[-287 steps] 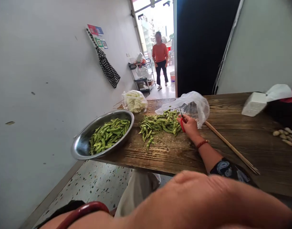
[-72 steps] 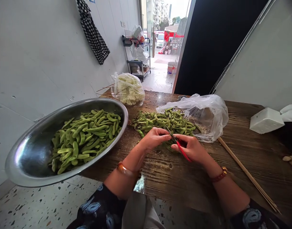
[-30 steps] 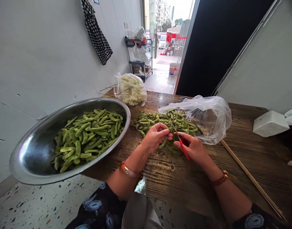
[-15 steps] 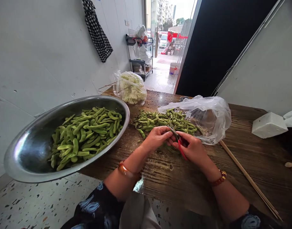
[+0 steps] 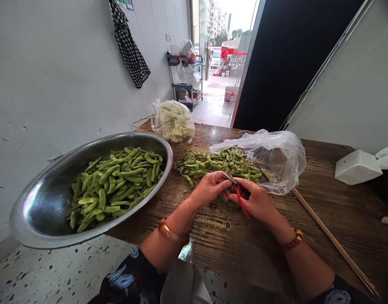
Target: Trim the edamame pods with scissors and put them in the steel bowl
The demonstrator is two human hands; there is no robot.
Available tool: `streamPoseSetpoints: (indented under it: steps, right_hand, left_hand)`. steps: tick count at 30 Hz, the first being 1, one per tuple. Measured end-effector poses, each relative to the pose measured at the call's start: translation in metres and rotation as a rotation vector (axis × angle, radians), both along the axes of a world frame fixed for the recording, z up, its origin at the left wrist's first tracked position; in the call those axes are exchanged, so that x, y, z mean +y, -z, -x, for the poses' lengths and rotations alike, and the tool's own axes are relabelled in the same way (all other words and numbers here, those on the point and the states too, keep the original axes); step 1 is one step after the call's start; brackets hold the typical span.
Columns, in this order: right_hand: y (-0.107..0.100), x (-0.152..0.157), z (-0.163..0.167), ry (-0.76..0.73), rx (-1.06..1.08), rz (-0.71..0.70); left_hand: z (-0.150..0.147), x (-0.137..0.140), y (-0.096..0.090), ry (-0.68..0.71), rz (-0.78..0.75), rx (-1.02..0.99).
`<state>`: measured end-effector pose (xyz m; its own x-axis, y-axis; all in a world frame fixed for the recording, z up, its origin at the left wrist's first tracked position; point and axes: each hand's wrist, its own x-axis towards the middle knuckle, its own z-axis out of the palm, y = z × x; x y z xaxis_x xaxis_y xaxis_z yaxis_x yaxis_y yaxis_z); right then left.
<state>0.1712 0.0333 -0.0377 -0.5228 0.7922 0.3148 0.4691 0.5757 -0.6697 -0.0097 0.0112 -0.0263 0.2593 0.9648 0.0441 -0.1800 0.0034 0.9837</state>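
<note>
Red-handled scissors (image 5: pixel 241 200) are gripped in my right hand (image 5: pixel 255 200), blades pointing up and left toward my other fingertips. My left hand (image 5: pixel 211 188) is closed in a pinch close beside the blades; what it holds is hidden behind the fingers. Both hands are over the near edge of a pile of green soybean pods (image 5: pixel 209 162) mixed with bits of stem and leaf. To the left, a large steel basin (image 5: pixel 38 211) contains many soybean pods (image 5: pixel 114 185).
A crumpled clear plastic bag (image 5: pixel 291 162) lies right of the pile on the wooden table (image 5: pixel 244 249). Thin wooden sticks (image 5: pixel 333 240) stretch toward the near right. A bag of pale cauliflower (image 5: pixel 175 122) sits at the back, a white block (image 5: pixel 357 166) at right.
The whole view has shifted slightly, with most things sitting a little lower. My hands stay together at the scissors, and the blades have turned only a little.
</note>
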Motion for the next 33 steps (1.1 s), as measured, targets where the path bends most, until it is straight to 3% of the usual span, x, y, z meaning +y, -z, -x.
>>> streamPoseSetpoints:
  steps: [16,28,33]
  right_hand:
    - [-0.006,-0.003,0.002,-0.011,-0.047,-0.01]
    - [-0.004,-0.002,0.003,-0.041,-0.057,0.064]
    - [-0.002,0.0,0.001,0.073,0.094,0.187]
  left_hand:
    - [0.004,0.001,-0.001,-0.004,0.015,0.056]
    - [0.007,0.003,-0.001,-0.012,0.05,0.129]
    - [0.013,0.005,-0.003,-0.195,0.064,0.087]
